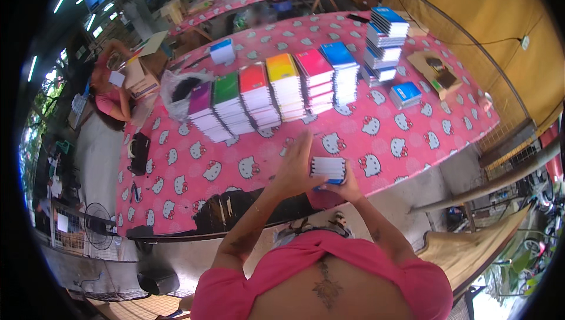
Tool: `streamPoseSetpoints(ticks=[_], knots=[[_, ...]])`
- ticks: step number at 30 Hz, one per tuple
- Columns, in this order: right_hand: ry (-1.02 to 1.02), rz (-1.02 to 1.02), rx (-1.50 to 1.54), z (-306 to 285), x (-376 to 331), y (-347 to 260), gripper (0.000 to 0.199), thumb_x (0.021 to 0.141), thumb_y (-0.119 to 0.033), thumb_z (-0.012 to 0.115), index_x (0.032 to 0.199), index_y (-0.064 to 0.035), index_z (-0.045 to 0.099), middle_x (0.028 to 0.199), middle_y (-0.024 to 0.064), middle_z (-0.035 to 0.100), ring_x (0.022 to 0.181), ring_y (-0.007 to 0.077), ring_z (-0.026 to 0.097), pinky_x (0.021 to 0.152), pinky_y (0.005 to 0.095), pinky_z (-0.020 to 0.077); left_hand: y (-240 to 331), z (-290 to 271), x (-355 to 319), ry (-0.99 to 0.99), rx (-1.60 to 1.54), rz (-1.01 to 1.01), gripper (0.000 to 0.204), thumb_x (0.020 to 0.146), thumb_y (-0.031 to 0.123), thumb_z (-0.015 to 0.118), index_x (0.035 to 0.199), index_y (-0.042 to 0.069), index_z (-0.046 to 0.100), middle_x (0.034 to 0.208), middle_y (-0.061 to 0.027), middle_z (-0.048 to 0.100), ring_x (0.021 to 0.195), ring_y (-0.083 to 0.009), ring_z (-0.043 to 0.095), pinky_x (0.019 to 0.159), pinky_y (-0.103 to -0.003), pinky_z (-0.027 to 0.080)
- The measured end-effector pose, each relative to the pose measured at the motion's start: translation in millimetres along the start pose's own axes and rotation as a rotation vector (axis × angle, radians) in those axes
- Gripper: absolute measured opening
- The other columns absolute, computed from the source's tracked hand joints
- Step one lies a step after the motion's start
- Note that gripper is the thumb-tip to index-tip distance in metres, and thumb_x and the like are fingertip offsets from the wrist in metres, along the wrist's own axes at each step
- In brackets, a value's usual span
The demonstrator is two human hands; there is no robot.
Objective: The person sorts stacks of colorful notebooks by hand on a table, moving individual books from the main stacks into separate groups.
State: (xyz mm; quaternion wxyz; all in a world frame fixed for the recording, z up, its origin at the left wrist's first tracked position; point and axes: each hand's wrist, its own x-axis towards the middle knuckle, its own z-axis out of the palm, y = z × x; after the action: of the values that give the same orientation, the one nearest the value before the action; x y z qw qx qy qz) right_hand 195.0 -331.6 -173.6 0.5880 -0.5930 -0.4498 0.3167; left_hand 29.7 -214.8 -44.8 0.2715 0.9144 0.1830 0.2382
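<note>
Near the table's front edge I have a small stack of spiral notebooks (328,167), white page edges showing and a blue cover at the bottom. My right hand (347,187) grips the stack from its right side. Against its left side stands my left hand (296,168), fingers stretched out flat and thumb reaching along the near side. Just beyond my hands runs a row of notebook stacks: purple (200,97), green (226,88), red (253,77), yellow (282,65), pink (313,62) and blue (338,54).
A tall blue notebook stack (385,43) and a low one (406,94) stand right. Cardboard with dark items (438,74) lies farther right. At left are a black case (139,154), a clear plastic bag (176,93), and another person (110,93) beside an open carton (141,77). The pink cloth (371,125) covers the table.
</note>
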Motion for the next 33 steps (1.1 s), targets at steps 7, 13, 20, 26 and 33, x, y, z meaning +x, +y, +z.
streamPoseSetpoints(ticks=[7, 13, 20, 26, 33], knots=[[-0.035, -0.181, 0.022, -7.3, 0.2, 32.5, 0.081, 0.067, -0.010, 0.088, 0.134, -0.0073, 0.043, 0.121, 0.0093, 0.059, 0.108, 0.0183, 0.057, 0.093, 0.0376, 0.0490, 16.7, 58.9, -3.6, -0.167, 0.493, 0.244, 0.103, 0.084, 0.063, 0.061, 0.147, -0.013, 0.029, 0.152, -0.0334, 0.031, 0.142, -0.0448, 0.032, 0.115, -0.059, 0.024], [-0.104, -0.014, 0.017, -8.4, 0.9, 21.9, 0.086, 0.067, -0.014, 0.089, 0.138, -0.0073, 0.041, 0.126, 0.0095, 0.056, 0.114, 0.0189, 0.055, 0.098, 0.0375, 0.0460, 16.8, 33.5, 17.5, -0.335, 0.417, 0.081, 0.098, 0.076, 0.061, 0.071, 0.138, -0.008, 0.041, 0.139, -0.0307, 0.048, 0.130, -0.0422, 0.048, 0.106, -0.054, 0.038], [0.042, 0.276, 0.654, -21.2, -30.7, -30.4, 0.077, 0.080, -0.017, 0.084, 0.141, -0.0063, 0.039, 0.136, 0.0121, 0.051, 0.125, 0.0223, 0.053, 0.107, 0.0394, 0.0418, -15.8, 18.0, 34.2, -0.139, 0.028, -0.464, 0.079, 0.078, 0.056, 0.076, 0.125, -0.003, 0.054, 0.108, -0.0240, 0.068, 0.099, -0.0365, 0.068, 0.083, -0.046, 0.053], [0.160, 0.356, 0.761, -41.5, -14.3, -58.0, 0.064, 0.086, -0.029, 0.078, 0.136, -0.0060, 0.046, 0.125, 0.0056, 0.059, 0.115, 0.0166, 0.056, 0.101, 0.0370, 0.0429, -18.6, 35.4, 91.7, -0.176, -0.513, -0.473, 0.057, 0.081, 0.054, 0.074, 0.098, 0.000, 0.072, 0.081, -0.0089, 0.072, 0.073, -0.0192, 0.069, 0.067, -0.033, 0.052], [0.326, 0.243, 0.687, -111.3, 40.2, -44.4, 0.057, 0.086, -0.036, 0.077, 0.126, -0.0050, 0.052, 0.115, 0.0065, 0.063, 0.105, 0.0170, 0.059, 0.093, 0.0337, 0.0444, -2.6, 66.9, 183.3, -0.244, -0.590, -0.434, 0.052, 0.083, 0.050, 0.075, 0.102, 0.001, 0.073, 0.089, -0.0072, 0.072, 0.078, -0.0129, 0.066, 0.068, -0.030, 0.051]])
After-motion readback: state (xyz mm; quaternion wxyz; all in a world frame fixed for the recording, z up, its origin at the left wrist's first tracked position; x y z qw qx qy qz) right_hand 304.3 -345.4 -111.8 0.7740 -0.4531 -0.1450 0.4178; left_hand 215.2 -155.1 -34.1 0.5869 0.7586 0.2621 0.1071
